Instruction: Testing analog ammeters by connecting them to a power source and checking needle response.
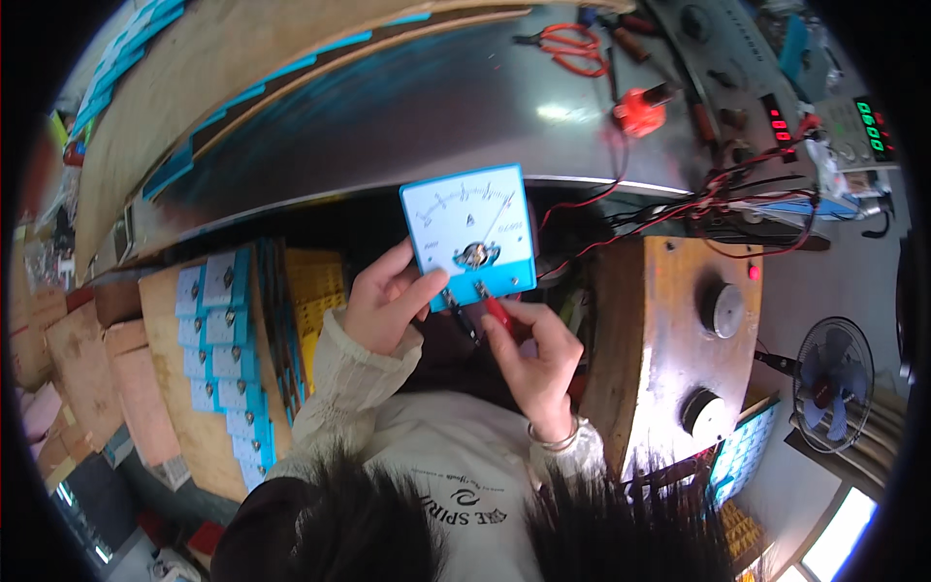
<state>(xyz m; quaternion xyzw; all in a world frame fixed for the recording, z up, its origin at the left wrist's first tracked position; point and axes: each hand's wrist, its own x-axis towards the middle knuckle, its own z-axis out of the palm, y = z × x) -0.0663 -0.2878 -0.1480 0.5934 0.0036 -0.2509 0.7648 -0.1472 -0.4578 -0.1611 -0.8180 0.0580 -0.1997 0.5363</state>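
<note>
A square blue-and-white analog panel meter (467,209) is held up with its dial showing and its needle toward the upper right. My left hand (390,303) grips its lower left side, thumb on the front. My right hand (536,357) pinches a red clip (497,313) at the right terminal on the meter's lower edge. A black clip (462,321) hangs from the left terminal. Red and black leads (592,252) run off to the right.
A steel bench (427,116) carries scissors (572,53), an orange tool (640,113) and instruments with lit displays (844,131). At left, several meters (229,354) lie on a board. A wooden box with knobs (664,369) stands right, beside a fan (829,383).
</note>
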